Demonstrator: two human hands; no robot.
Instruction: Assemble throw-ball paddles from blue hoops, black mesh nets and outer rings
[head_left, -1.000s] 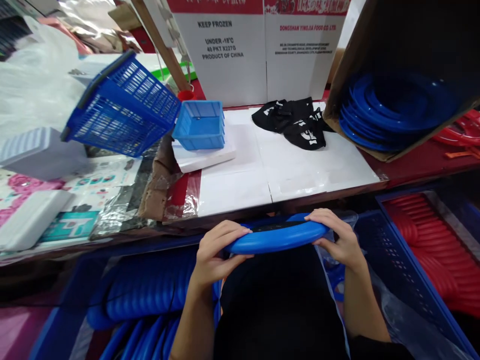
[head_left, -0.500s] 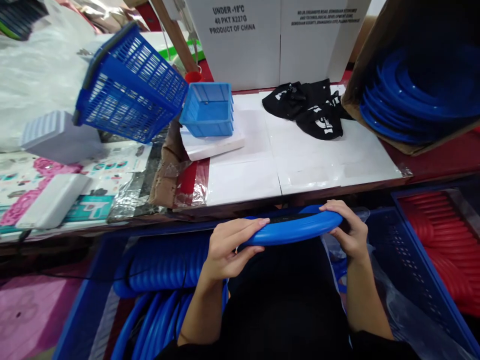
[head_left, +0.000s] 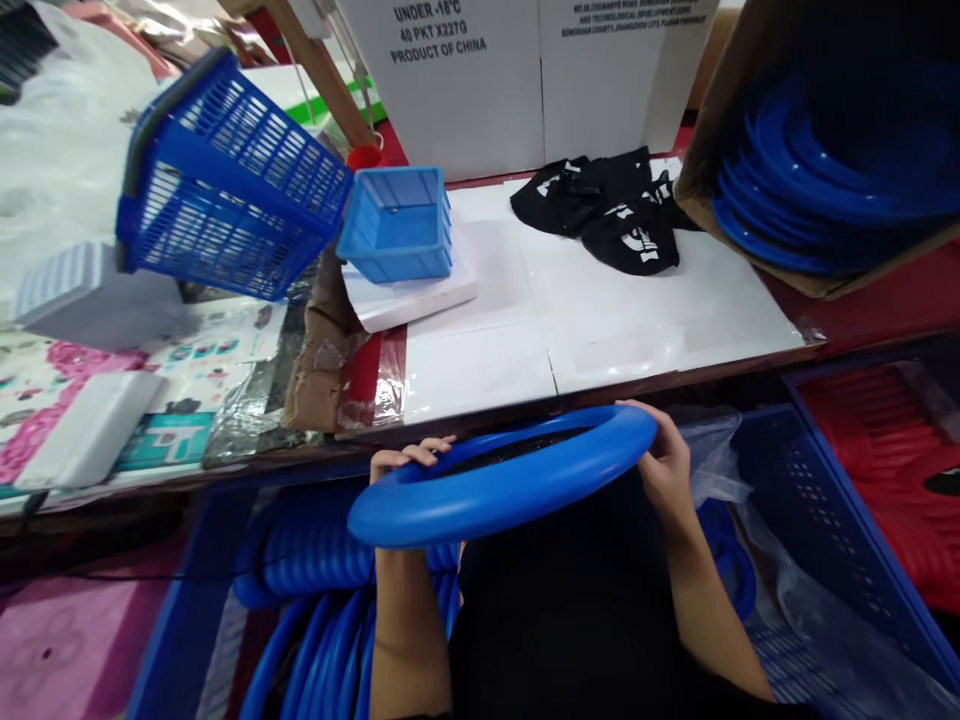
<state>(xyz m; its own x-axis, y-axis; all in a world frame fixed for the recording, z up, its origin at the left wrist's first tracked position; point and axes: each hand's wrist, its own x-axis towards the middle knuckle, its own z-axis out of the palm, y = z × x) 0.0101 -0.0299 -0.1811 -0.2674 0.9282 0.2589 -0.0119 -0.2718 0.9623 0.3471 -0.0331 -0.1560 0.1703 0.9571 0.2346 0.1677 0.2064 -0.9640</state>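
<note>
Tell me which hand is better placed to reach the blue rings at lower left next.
Left, probably: the left hand is nearer the blue rings, which lie on its side. The right hand is across the held ring, farther off; neither hand is free.

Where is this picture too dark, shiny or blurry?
All in the head view: the carton sinks into black shadow above its blue discs; glare streaks the clear tape; the held blue ring carries a soft sheen; plastic sheeting at upper left looks soft.

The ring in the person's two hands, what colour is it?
Bright blue all over what shows; the ring shows best in the head view.
</note>
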